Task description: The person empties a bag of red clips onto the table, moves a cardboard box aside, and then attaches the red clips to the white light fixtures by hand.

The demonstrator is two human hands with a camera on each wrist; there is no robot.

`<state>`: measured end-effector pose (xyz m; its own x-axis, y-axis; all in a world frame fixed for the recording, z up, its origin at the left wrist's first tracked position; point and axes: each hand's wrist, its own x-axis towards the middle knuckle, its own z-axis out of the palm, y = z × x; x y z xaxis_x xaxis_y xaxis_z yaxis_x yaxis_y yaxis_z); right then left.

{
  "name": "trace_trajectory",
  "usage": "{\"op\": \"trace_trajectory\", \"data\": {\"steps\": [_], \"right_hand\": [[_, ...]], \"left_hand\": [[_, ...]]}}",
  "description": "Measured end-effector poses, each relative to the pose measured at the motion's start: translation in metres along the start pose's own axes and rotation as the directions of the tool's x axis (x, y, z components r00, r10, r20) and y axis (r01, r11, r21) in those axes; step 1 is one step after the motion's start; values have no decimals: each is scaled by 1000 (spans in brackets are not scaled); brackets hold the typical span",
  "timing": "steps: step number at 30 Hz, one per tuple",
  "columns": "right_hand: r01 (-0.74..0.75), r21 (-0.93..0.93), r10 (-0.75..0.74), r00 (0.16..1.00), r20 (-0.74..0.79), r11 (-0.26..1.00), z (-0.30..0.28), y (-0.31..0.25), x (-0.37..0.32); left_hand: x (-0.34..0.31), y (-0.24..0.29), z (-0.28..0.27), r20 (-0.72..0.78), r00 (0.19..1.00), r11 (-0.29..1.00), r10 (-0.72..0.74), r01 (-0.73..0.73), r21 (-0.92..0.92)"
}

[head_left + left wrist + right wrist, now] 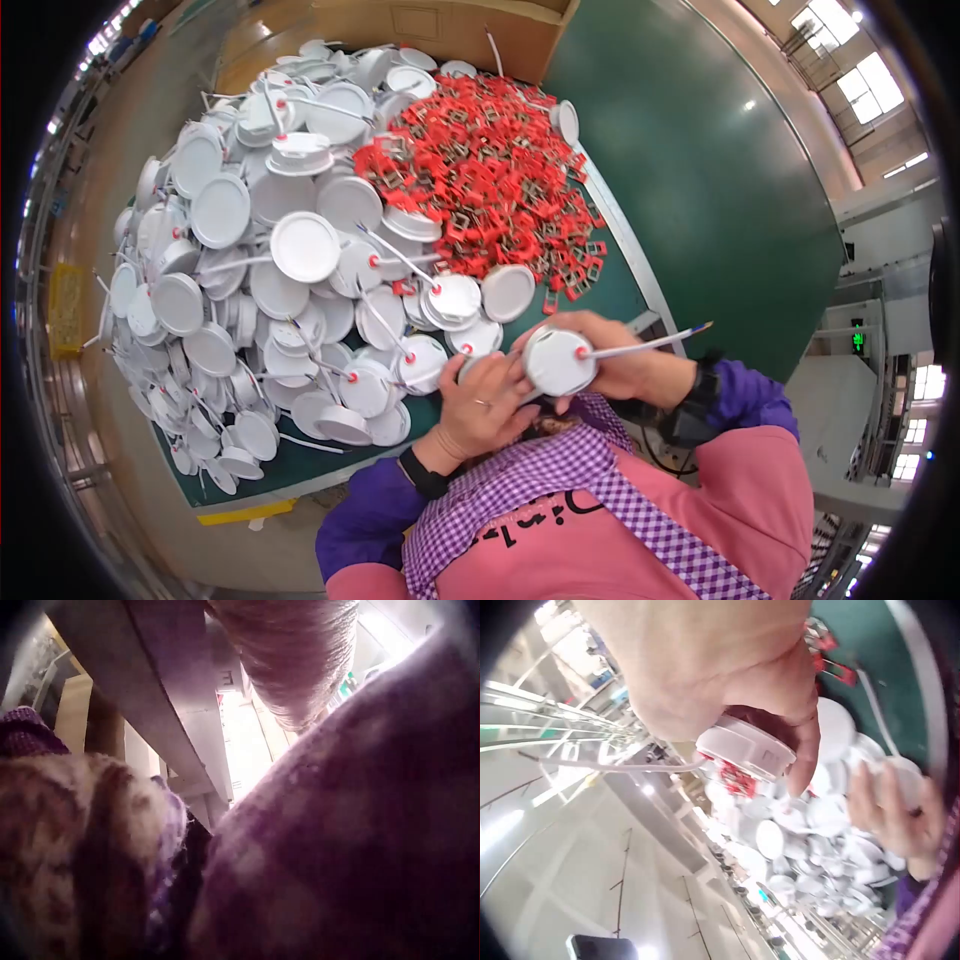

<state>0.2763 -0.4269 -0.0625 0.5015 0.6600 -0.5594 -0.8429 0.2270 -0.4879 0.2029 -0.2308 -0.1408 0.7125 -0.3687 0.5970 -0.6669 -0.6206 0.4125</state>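
In the head view my right hand [612, 352] grips a round white downlight [558, 364], its red cable entry and white cable pointing right. The right wrist view shows this downlight [746, 748] edge-on, held between the thumb and fingers of the right hand [727, 667]. Close beside it, my left hand [484, 402] has its fingers bent over another white downlight [478, 338]. From the right wrist, the left hand [896, 817] appears around that downlight [906, 780], which is partly covered by the fingers. Purple checked cloth [352, 825] fills much of the left wrist view, hiding the left hand.
A large heap of white downlights [220, 212] with loose cables covers the left of the green table [700, 140]. Beside it lies a pile of red clips [490, 170] with metal parts. A cardboard box [430, 25] stands behind; a metal strip [625, 235] crosses the table.
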Motion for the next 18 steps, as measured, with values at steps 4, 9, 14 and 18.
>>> {"op": "trace_trajectory", "data": {"steps": [4, 9, 14, 18], "right_hand": [[33, 72, -37, 998, 58, 997, 24, 41, 6], [-25, 47, 25, 1000, -3, 999, 55, 100, 29], [-78, -39, 81, 993, 81, 996, 50, 124, 39], [-87, 11, 87, 996, 5, 996, 47, 151, 51]], "left_hand": [[-32, 2, -17, -185, 981, 951, -59, -2, -311], [-33, 25, -58, -135, 973, 920, -186, 125, -371], [-29, 46, -77, 292, 902, 873, -317, 398, -283], [-45, 57, -73, 339, 875, 899, -345, 412, -150]]}}
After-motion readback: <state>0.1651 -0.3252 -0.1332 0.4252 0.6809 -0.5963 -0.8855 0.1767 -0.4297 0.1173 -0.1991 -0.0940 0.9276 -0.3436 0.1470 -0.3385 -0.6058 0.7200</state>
